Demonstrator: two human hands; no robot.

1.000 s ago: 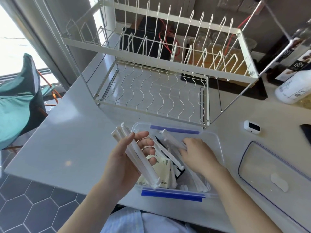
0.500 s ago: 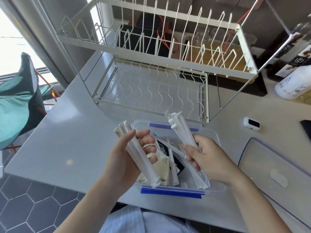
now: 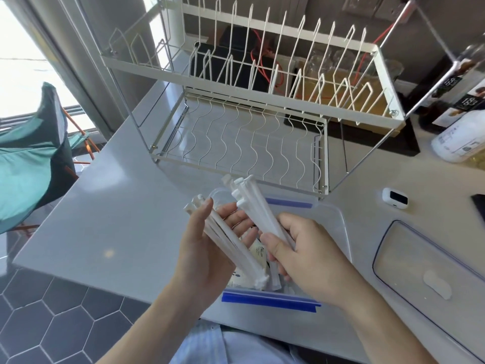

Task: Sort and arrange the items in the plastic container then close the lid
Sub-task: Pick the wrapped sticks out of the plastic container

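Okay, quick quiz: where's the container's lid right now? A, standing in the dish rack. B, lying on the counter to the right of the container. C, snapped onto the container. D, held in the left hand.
B: the clear lid lies flat on the counter, right of the open plastic container.

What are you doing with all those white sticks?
A person is sorting a clear plastic container on the counter. The left hand holds one bundle of white wrapped straws, and the right hand holds a second bundle right beside it, above the container. A few packets remain inside. The lid lies off to the right, not yet on.
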